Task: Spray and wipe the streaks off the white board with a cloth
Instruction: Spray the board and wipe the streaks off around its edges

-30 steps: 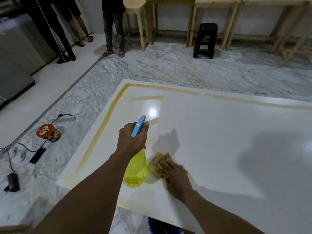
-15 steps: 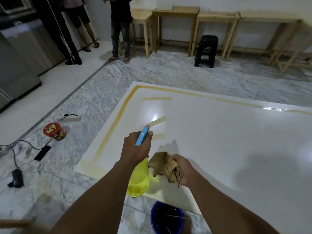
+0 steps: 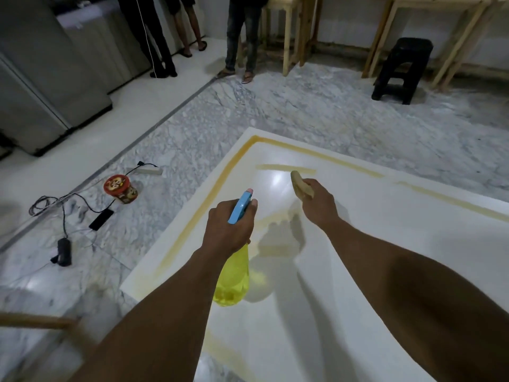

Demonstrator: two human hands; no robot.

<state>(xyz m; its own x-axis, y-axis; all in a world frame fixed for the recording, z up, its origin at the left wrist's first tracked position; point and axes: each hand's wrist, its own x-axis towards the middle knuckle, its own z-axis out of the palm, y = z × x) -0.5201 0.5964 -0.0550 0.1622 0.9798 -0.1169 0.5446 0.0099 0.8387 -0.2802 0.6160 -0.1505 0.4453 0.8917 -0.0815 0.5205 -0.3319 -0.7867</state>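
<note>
Marble floor (image 3: 303, 114), grey-veined, spreads out past the far and left edges of the white board (image 3: 385, 257), and the board lies flat and glossy with a lamp glare near its far-left corner. Yellow streaks (image 3: 209, 194) run just inside those two edges, and a short streak (image 3: 283, 168) sits near the corner.

Over the board's left part, the left hand (image 3: 228, 230) is clenched round the neck of the spray bottle (image 3: 232, 282), blue head pointing at the corner, yellow body hanging below the fist. Beside it the right hand (image 3: 319, 208) grasps the bunched tan cloth (image 3: 300, 186) above the surface, shadow falling on the board beneath.

Left of the board, the floor carries a red tub (image 3: 121, 188), a power strip (image 3: 146, 170), trailing cables and a black adapter (image 3: 64, 252), all well apart from its edge. Beyond the far edge there is open marble, then a black stool (image 3: 402, 70), wooden tables (image 3: 286, 37) and people standing (image 3: 242, 37). Grey cabinets (image 3: 41, 78) stand far left.
</note>
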